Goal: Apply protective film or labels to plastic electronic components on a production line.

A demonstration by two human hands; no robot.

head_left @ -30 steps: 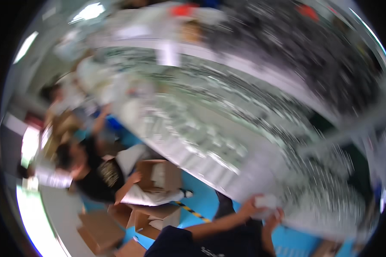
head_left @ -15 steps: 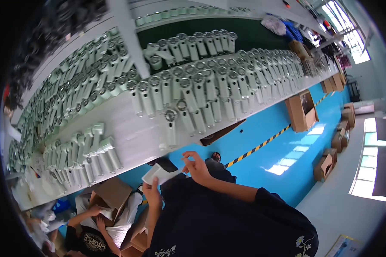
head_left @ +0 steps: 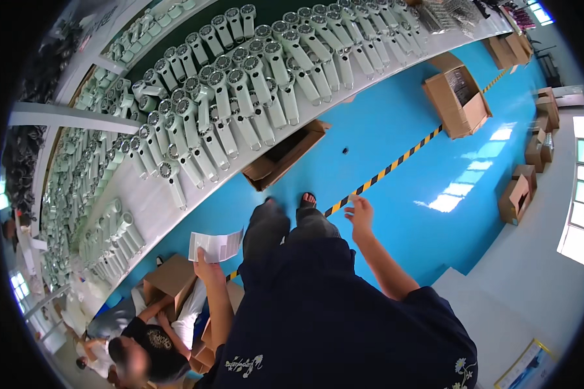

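An unfolded white printed leaflet is in my left hand, its thumb on the sheet's lower edge and a crease across the paper. Out to the right, over the blue floor, my right hand is raised away from the leaflet. Its fingers are loosely bent and apart, and I see nothing between them. Pale green handheld fans with round dark grilles lie in dense rows on the white table ahead and to my left.
An open cardboard box juts from under the table edge. Another box stands on the floor by a black-and-yellow tape line. More cartons line the right wall. At lower left, a seated co-worker reaches into a carton.
My right hand has moved right, away from the paper. The leaflet is spread wider. My view has turned, showing more floor on the right.
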